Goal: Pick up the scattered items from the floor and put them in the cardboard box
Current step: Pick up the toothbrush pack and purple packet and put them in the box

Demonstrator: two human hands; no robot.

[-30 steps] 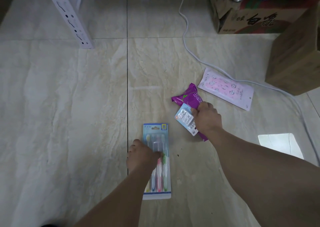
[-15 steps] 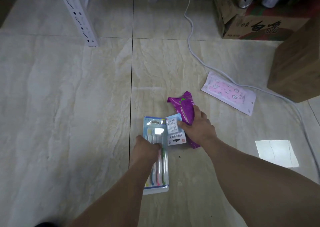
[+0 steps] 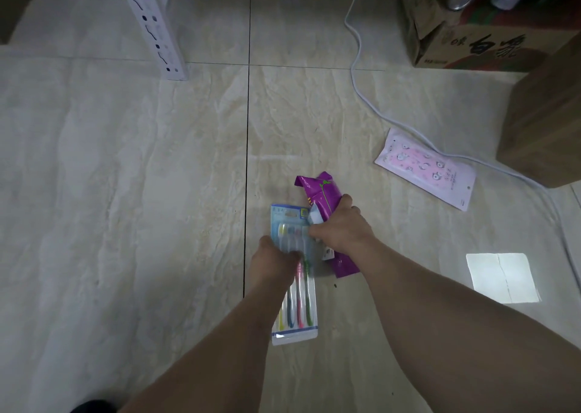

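While the left hand (image 3: 273,260) curls over the toothbrush pack (image 3: 294,286) lying on the floor, the right hand (image 3: 341,228) clutches the purple packet (image 3: 323,195) with a small card and pinches the pack's edge, seemingly gathering everything into one load. The pink packet (image 3: 426,168) lies apart by the white cable (image 3: 358,60); the cardboard box (image 3: 471,44) stands well beyond.

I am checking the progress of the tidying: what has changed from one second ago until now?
The right hand, gripping the purple plastic packet and a small white card pack, moved left until it overlaps the blue toothbrush blister pack, which the left hand keeps holding. The pink flat packet stayed on the floor beside the white cable; the cardboard box is unchanged.
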